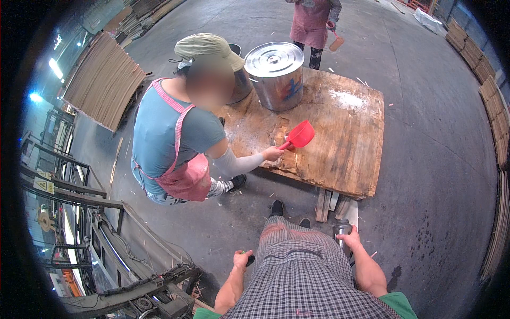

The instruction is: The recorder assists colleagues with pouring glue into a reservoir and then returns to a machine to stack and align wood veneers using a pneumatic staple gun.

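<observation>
My right hand [351, 238] is wrapped round a dark, shiny bottle [341, 227], held upright beside my checked apron [303, 266]. On the other side of the apron, my left hand [242, 259] is closed; a bit of green and something dark show at its fingers, too small to name. A co-worker in a pink apron [186, 178] stands ahead to the left and holds a red dipper [300, 135] over the wooden platform [340, 154]. My hands are apart from the dipper and from the platform.
A lidded steel pot [279, 90] stands on the platform, with another pot [241, 85] behind the co-worker. A second person [311, 24] stands beyond. Machine frames [106, 228] fill the left; wood sheet stacks [103, 80] stand farther back.
</observation>
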Demonstrator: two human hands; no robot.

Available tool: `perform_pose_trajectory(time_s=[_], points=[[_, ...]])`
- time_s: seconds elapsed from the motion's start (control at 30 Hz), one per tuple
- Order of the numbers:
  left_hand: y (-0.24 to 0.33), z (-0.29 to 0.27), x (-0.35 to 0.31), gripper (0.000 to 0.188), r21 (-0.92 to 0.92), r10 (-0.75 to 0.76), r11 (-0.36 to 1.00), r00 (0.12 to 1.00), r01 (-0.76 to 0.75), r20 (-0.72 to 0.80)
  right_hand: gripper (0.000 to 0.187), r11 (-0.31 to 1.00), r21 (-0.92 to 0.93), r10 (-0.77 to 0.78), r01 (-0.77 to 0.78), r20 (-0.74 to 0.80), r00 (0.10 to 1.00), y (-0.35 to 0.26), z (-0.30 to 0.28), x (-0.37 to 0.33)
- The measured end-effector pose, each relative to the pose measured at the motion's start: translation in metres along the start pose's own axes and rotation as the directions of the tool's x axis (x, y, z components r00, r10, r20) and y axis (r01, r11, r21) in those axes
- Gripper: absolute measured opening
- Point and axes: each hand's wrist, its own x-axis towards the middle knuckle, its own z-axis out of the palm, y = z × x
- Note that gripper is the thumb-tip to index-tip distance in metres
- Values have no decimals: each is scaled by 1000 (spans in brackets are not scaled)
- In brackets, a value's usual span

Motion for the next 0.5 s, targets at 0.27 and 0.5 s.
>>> perform_pose_trajectory(time_s=[0.27, 0.5], points=[[17, -1, -17, 74, 81, 15, 997, 1000, -14, -21, 115, 1000, 15, -13, 14, -29, 999, 6, 1, 3], [15, -3, -16, 73, 4, 10, 1000, 1000, -10, 8, 115, 1000, 0, 5, -5, -26, 1000, 3, 1, -1]])
